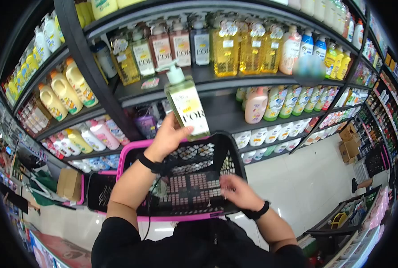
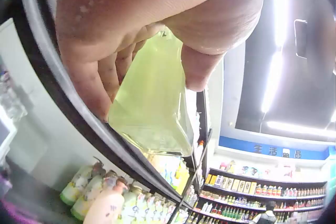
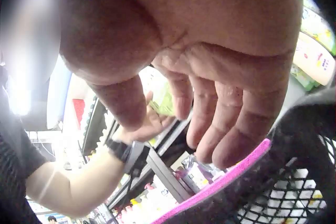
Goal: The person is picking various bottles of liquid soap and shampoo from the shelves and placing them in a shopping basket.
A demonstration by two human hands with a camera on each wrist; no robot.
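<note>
Left hand (image 1: 167, 136): we observe fingers and thumb closed round the lower part of the pump bottle.
Pump bottle (image 1: 188, 105): we find it in the grip, slightly tilted, pump uppermost, its contents pale green.
Right hand (image 1: 238, 192): we record it below and right of the grip, fingers loosely bent, gripping nothing.
Basket (image 1: 120, 166): we note its pink rim below the grip.
Shelf (image 1: 226, 82): we see more bottles (image 1: 161, 44) beyond the grip.
</note>
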